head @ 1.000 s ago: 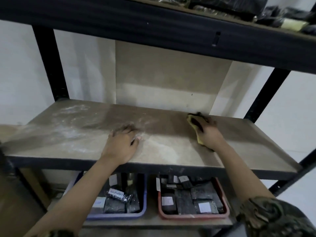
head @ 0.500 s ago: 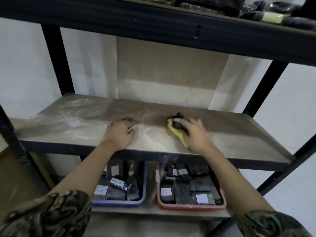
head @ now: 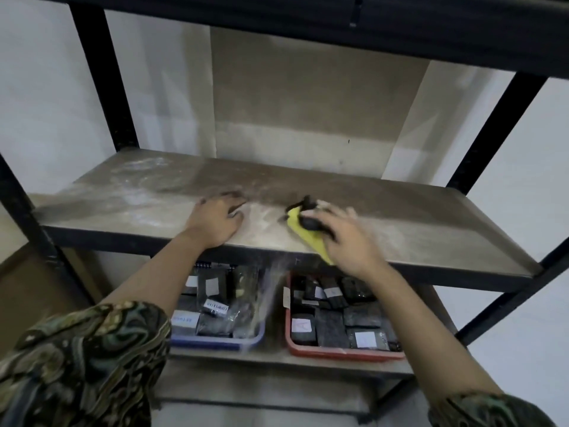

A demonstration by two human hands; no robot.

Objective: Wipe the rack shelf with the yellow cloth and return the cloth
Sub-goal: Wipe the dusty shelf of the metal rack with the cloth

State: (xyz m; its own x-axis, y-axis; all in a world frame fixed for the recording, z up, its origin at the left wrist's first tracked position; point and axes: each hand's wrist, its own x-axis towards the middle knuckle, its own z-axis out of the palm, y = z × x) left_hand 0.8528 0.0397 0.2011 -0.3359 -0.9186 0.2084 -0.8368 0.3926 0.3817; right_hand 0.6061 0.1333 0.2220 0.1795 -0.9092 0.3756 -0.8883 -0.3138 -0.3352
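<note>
The rack shelf (head: 415,223) is a brown board in a black metal frame, streaked with pale dust on its left half. My right hand (head: 345,241) presses the yellow cloth (head: 303,235) against the shelf's front edge near the middle; the cloth has a dark soiled patch and hangs slightly over the edge. Fingers lie spread over the cloth. My left hand (head: 215,223) rests flat on the shelf just left of the cloth, fingers pointing toward the wall. Dust falls off the front edge below the cloth.
On the lower shelf stand a blue bin (head: 215,342) and a red bin (head: 345,352), both filled with dark labelled packets. Black uprights (head: 104,72) frame the rack, and an upper shelf beam (head: 338,23) runs overhead. White walls surround it.
My right hand has dragged the cloth leftward and toward the front edge, from the right-centre of the shelf. Dust now spills off the edge. My left hand stays planted.
</note>
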